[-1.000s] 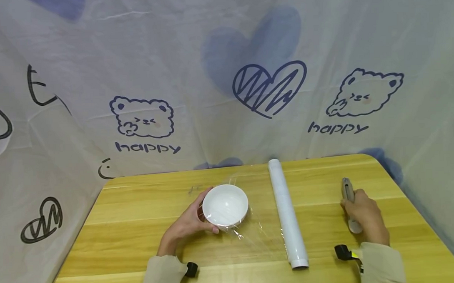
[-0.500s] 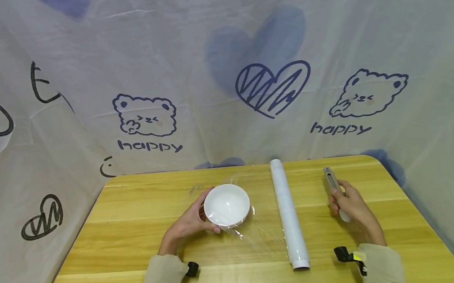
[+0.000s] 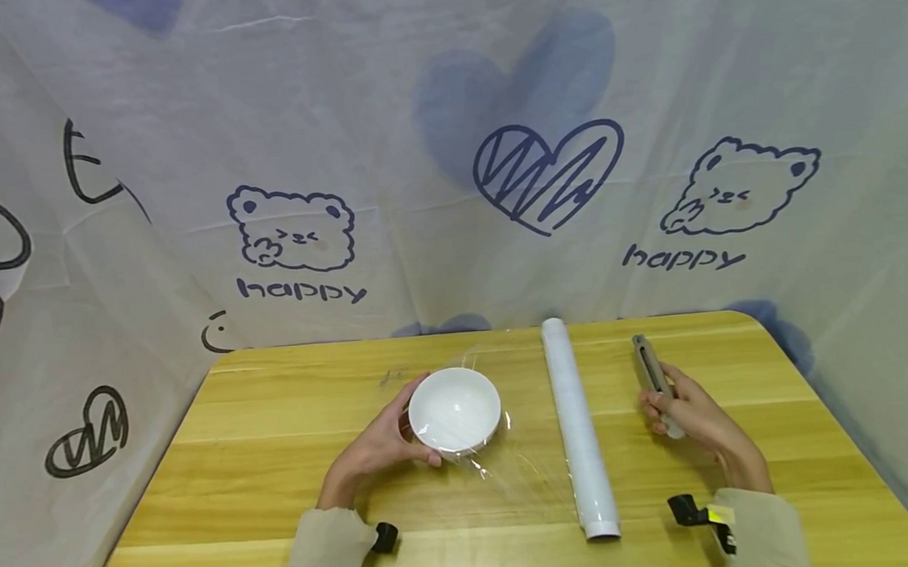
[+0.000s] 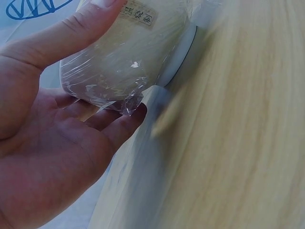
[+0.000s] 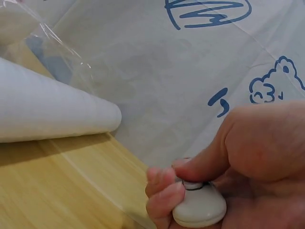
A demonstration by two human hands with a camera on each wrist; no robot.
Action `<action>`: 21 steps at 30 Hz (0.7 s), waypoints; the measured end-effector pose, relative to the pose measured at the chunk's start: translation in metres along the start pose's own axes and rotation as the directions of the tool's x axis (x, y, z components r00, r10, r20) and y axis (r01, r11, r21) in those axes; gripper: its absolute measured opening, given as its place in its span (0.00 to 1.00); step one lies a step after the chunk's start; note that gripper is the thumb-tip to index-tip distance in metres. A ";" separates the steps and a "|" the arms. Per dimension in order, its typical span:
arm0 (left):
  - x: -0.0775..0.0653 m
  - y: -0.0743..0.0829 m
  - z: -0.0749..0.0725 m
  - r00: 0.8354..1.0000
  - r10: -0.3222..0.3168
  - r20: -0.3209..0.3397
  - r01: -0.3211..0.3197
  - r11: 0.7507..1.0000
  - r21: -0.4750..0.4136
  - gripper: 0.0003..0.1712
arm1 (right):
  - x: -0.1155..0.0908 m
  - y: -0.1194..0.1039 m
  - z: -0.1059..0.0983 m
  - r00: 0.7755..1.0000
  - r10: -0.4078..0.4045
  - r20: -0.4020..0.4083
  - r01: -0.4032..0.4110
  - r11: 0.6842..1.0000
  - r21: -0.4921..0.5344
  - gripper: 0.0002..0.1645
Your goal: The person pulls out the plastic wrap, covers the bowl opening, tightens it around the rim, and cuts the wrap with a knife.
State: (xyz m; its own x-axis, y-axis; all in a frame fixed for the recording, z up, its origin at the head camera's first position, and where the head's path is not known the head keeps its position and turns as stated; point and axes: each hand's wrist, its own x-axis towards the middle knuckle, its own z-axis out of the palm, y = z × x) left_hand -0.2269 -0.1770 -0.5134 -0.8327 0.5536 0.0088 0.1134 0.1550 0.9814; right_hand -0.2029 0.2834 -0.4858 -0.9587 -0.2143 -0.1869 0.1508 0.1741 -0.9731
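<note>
Fingers, L hand (image 3: 380, 444): curled rd L side of the white bowl (image 3: 454, 409), thumb on near side; gripping it thru cling film (image 3: 524, 477).
Bowl: mouth up, L of ctr, directly R of L fingers; on the surface (image 3: 264, 424) or just off it, can't tell which.
Film: clear, bunched at bowl's side by L fingertips (L wrist view); loose span runs R from bowl to the film roll (image 3: 582, 429). L hand nearer to span.
Roll: lying on surface, R of bowl & apart from it; long axis runs away from person, far end leaning slightly L. R hand nearer.
Utility knife (image 3: 650, 368): just R of roll, not touching; long axis close to roll's, tipped a bit more L, head pointing away from person. Blade out or in: too small to tell.
Fingers, R hand (image 3: 695, 413): closed rd knife's rear half, thumb on top, head free past the fingertips. From here film span lies L, w/ roll in btwn: knife on one side, span on the other.
</note>
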 end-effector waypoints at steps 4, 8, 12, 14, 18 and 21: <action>0.000 0.000 0.000 1.000 0.005 0.002 -0.005 1.000 0.006 0.71 | 0.001 0.002 0.000 1.000 -0.001 -0.007 0.001 0.998 -0.060 0.34; 0.000 0.000 -0.001 1.000 0.005 0.003 -0.005 1.000 0.006 0.71 | 0.002 0.003 0.000 1.000 0.006 -0.006 -0.006 0.993 -0.120 0.32; 0.001 0.000 -0.001 1.000 0.002 0.005 -0.002 1.000 -0.006 0.72 | 0.002 0.003 -0.001 1.000 0.016 -0.023 -0.020 0.986 -0.164 0.29; 0.001 0.000 -0.001 1.000 0.000 0.005 0.000 1.000 -0.004 0.72 | 0.001 0.002 -0.002 1.000 0.007 -0.030 -0.012 0.987 -0.162 0.28; 0.000 0.000 0.000 1.000 -0.006 0.006 0.006 1.000 0.001 0.72 | 0.000 0.004 -0.003 0.999 -0.009 -0.047 0.001 0.989 -0.150 0.27; 0.001 0.000 0.000 1.000 -0.007 0.005 0.007 1.000 -0.004 0.72 | 0.000 0.003 -0.003 0.997 -0.004 -0.071 -0.008 0.985 -0.171 0.25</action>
State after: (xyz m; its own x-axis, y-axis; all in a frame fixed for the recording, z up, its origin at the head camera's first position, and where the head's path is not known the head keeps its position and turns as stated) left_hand -0.2276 -0.1769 -0.5133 -0.8308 0.5566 0.0013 0.1058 0.1557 0.9821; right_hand -0.2034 0.2867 -0.4881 -0.9741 -0.1459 -0.1725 0.1148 0.3379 -0.9342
